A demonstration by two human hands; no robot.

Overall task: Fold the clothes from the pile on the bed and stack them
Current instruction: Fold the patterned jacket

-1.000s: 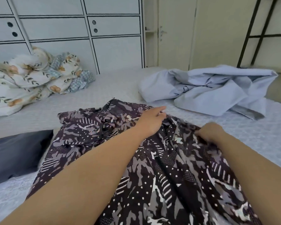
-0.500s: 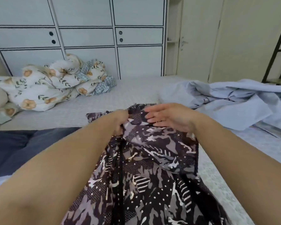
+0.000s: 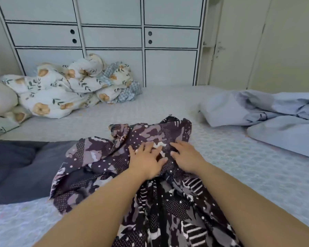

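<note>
While the dark purple-and-grey patterned cotton garment (image 3: 150,175) lies rumpled on the pale quilted bed (image 3: 239,157) before me, I should press my flat left hand (image 3: 146,161) and right hand (image 3: 185,157) outward, smoothing evenly before folding.

Patterned garment (image 3: 150,184) centre on bed (image 3: 239,166), both hands on it; quilt (image 3: 70,90) behind-left, sheet pile (image 3: 268,114) right, dark cloth (image 3: 20,168) left.

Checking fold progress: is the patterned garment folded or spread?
Partly folded: the patterned garment is bunched and rumpled, with both hands flat on it.
</note>
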